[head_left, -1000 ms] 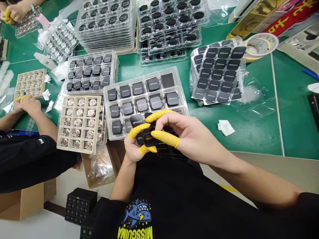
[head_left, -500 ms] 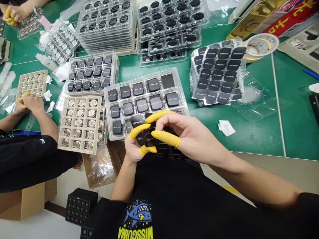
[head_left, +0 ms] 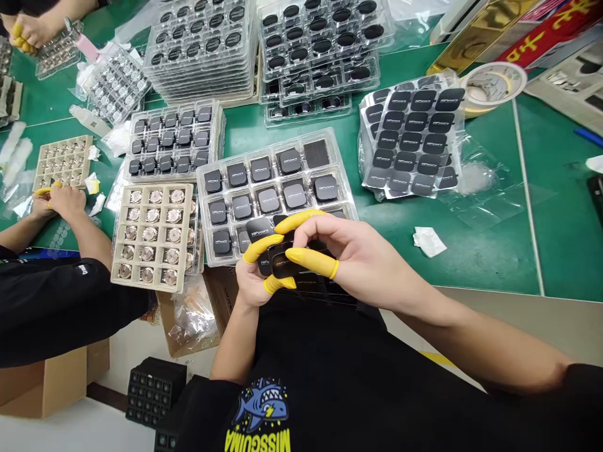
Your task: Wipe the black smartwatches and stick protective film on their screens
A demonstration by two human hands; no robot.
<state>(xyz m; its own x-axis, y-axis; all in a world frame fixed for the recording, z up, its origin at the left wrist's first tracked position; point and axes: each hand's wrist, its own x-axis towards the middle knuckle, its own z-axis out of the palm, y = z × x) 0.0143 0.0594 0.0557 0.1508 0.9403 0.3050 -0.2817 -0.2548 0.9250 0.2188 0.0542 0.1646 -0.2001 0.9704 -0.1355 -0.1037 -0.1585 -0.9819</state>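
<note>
Yellow finger cots cover some fingertips on both my hands. My left hand is closed, its fingers and thumb gripping a sheet of black square stickers lettered HiFuture. In front of the sheet sits a glossy dark square piece, with my right hand curled at its right side, thumb and fingers bent in a pinch. My fingers hide part of the piece, so its exact kind is unclear. Just beyond my hands, a clear plastic tray holds several square watch heads with black HiFuture faces; one pocket holds only a dark pad.
More sticker sheets lie at right beside a tape roll. Trays of round black discs are stacked at the back. A beige tray of watches stands left, near a co-worker's hands. White paper lies right.
My hands and the pieces in them stay almost still. The view has shifted slightly, and the co-worker's hands at left have moved a little.
</note>
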